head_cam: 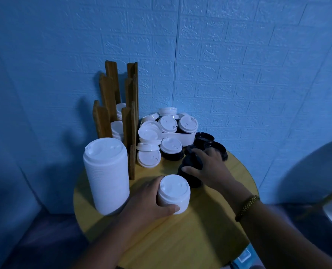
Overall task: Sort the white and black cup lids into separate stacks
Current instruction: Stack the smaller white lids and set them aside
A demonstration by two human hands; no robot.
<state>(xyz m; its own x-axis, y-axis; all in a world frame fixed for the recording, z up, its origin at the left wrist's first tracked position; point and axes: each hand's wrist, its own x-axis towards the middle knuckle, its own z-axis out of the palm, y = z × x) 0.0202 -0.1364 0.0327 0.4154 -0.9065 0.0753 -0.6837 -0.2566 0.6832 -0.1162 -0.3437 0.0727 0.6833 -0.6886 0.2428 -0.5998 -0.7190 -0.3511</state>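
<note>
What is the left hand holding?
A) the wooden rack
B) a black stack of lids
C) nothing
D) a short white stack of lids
D: the left hand curls its fingers and thumb round the short white stack on the table, while the right hand grips the black stack.
</note>
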